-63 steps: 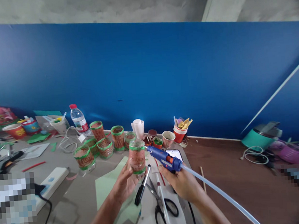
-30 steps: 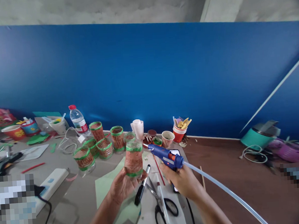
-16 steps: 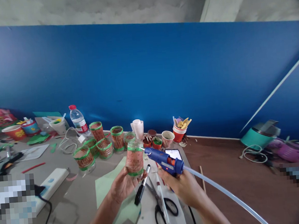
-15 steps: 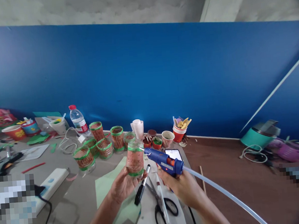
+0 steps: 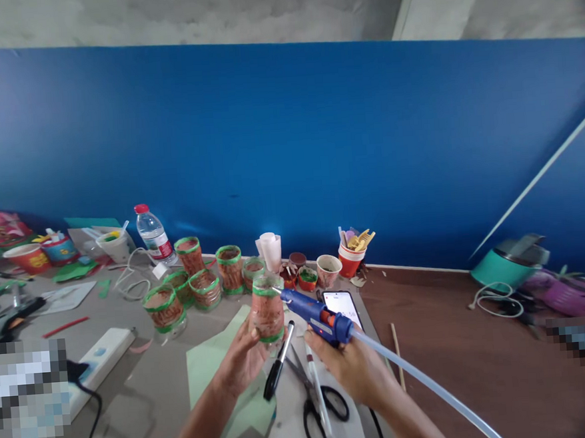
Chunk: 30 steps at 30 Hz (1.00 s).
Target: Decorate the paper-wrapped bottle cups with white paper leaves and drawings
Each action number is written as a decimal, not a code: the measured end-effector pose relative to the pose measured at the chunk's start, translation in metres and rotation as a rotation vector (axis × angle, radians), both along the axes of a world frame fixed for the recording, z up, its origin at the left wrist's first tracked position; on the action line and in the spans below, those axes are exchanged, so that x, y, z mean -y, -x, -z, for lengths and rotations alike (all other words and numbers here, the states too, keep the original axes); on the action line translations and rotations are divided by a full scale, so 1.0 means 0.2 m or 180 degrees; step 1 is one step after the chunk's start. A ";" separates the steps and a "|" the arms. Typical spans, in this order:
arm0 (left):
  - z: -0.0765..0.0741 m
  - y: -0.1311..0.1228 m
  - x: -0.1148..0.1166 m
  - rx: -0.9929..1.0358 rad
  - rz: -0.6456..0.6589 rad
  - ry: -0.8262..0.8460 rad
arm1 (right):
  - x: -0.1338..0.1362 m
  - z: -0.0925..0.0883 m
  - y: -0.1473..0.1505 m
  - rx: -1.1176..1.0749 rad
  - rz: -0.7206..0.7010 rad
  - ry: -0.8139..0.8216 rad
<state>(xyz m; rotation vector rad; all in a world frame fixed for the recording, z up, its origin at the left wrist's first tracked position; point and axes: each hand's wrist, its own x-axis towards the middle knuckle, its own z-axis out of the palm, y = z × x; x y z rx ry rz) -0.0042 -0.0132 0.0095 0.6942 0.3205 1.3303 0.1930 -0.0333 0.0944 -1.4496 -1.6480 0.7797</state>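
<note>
My left hand [image 5: 244,356] grips a clear plastic cup [image 5: 268,314], brown-coated around its middle, with green bands near its top and bottom. In my right hand [image 5: 350,365] is a blue hot glue gun [image 5: 317,317], a long translucent glue stick [image 5: 424,383] running out of its back. The gun's nozzle is at the cup's upper right rim; whether it touches I cannot tell. Below the hands lie a black marker [image 5: 278,363], black-handled scissors [image 5: 313,404] and a white pen [image 5: 318,390]. A pale green paper sheet [image 5: 207,365] lies under my left arm.
Several similar brown-and-green cups [image 5: 204,288] stand behind, beside a water bottle [image 5: 153,235]. Paint cups [image 5: 329,270], a cup of plastic cutlery [image 5: 353,258] and a phone [image 5: 341,303] are at the back. A power strip [image 5: 102,356] lies left; a teal pot [image 5: 501,271] stands far right.
The cup in my left hand has shifted slightly right and turned a little. The glue gun has moved slightly left at its rear, still by the rim. The phone screen now shows digits.
</note>
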 end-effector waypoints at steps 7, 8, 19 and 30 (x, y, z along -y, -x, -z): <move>0.00 0.01 0.00 0.0008 0.0053 0.0084 | -0.01 -0.07 -0.01 -0.0002 -0.0290 0.0312; 0.00 0.02 0.00 0.0009 0.0071 0.0093 | -0.02 -0.07 -0.01 -0.0011 -0.0306 0.0343; 0.02 0.05 0.00 0.0043 0.0290 0.0127 | -0.04 -0.08 -0.03 0.0077 -0.0529 0.0506; 0.07 0.08 0.00 0.0188 0.0393 0.0158 | -0.06 -0.08 -0.02 -0.0276 -0.0493 0.0533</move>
